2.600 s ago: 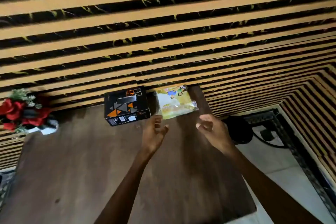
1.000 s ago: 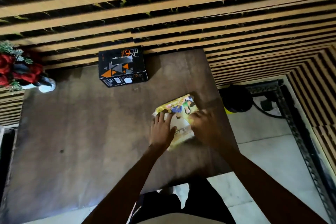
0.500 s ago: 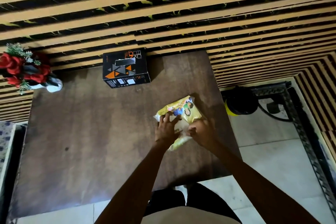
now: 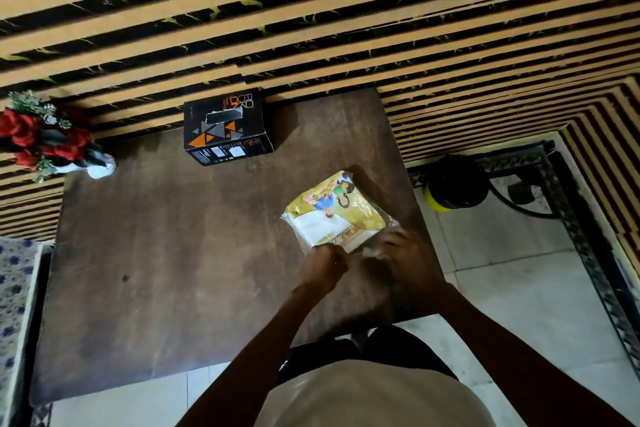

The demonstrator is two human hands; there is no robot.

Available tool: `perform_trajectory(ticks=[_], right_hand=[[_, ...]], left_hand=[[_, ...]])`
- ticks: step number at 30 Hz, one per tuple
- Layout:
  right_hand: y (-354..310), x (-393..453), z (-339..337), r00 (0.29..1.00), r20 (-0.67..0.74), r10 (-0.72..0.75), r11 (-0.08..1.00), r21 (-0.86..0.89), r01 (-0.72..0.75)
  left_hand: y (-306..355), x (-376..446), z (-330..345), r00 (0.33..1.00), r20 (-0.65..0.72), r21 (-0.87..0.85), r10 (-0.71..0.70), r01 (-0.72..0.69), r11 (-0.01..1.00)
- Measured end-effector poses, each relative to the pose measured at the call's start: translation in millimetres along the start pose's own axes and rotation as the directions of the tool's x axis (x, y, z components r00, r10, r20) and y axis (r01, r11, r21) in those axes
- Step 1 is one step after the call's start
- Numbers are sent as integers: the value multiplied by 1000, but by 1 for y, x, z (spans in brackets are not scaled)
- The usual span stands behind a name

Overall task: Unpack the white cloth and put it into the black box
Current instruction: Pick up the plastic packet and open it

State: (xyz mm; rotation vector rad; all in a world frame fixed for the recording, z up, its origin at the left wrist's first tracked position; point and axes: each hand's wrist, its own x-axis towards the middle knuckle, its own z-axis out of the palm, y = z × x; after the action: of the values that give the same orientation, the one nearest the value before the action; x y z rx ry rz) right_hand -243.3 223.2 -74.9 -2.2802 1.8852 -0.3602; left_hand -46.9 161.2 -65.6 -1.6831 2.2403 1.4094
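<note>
A clear plastic packet (image 4: 334, 210) with a yellow printed card lies on the brown table (image 4: 173, 253), right of centre. The folded white cloth (image 4: 320, 225) shows through its near half. My left hand (image 4: 325, 265) pinches the packet's near edge. My right hand (image 4: 398, 253) is blurred at the packet's near right corner, fingers on the plastic. The black box (image 4: 227, 126) with orange triangles stands shut at the table's far edge, against the wall, well apart from both hands.
A vase of red flowers (image 4: 45, 139) stands at the table's far left corner. A black and yellow round object (image 4: 453, 187) sits on the tiled floor to the right of the table. The striped wall runs behind the table.
Both hands brought the packet from the far edge beside the box to the table's near right. They have since slid off its top down to its near edge.
</note>
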Motion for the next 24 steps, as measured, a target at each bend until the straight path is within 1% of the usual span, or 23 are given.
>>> perform_trajectory(ticks=[2,3,5,7,8,10,11,12,13,14,15,16,17,18,19,20,21,22,23,24], right_hand=[[5,-2,4,997,63,-50,998,-32,52],[7,-2,3,993,105,-55,997,-53,60],[12,-4,4,982,180,-54,995,-78,69],[13,-7,4,978,177,-111,983,-124,134],[13,-8,6,975,178,-133,979,-128,157],[12,-9,6,966,229,-120,975,-158,158],[13,-10,7,965,241,-100,972,-183,147],[14,-10,9,968,237,-78,982,-148,115],[12,-8,6,975,223,-21,998,-54,34],[7,-5,1,977,195,89,989,97,-110],[-1,1,-3,949,190,252,925,240,-294],[-8,8,-6,891,207,404,824,342,-453],[-15,16,-9,790,278,547,661,435,-611],[-20,27,-6,661,405,632,428,528,-733],[-25,36,-5,541,538,646,186,576,-796],[-27,43,-2,448,626,638,10,575,-818],[-27,47,-1,407,649,643,-39,558,-829],[-24,48,1,435,624,649,29,551,-834],[-21,47,3,479,587,653,129,537,-834],[-23,48,-4,541,561,627,227,533,-815]], left_hand=[[1,2,-2,997,-57,-195,-59,47,980],[0,4,-4,994,-78,-262,-82,59,963],[7,1,-8,992,-69,-350,-107,76,933],[13,-1,-11,985,-71,-494,-159,104,863],[15,-1,-11,979,-89,-547,-182,105,830],[20,-2,-11,961,-169,-582,-218,81,809],[22,-2,-11,950,-214,-568,-229,70,820],[24,-3,-11,941,-254,-538,-225,56,841],[27,-4,-12,936,-279,-501,-214,49,864],[28,-6,-11,938,-287,-474,-194,37,880],[30,-8,-11,942,-293,-448,-167,19,894],[30,-10,-9,944,-297,-427,-142,1,904],[30,-12,-7,947,-295,-418,-127,-8,909],[30,-13,-6,951,-283,-424,-127,-5,906],[32,-15,-5,955,-265,-434,-134,6,901],[32,-15,-4,959,-247,-440,-139,17,898],[32,-14,-4,962,-237,-437,-137,21,899],[32,-13,-4,964,-232,-427,-129,18,904],[33,-13,-6,966,-229,-418,-123,16,908],[33,-13,-8,965,-231,-417,-123,16,909]])
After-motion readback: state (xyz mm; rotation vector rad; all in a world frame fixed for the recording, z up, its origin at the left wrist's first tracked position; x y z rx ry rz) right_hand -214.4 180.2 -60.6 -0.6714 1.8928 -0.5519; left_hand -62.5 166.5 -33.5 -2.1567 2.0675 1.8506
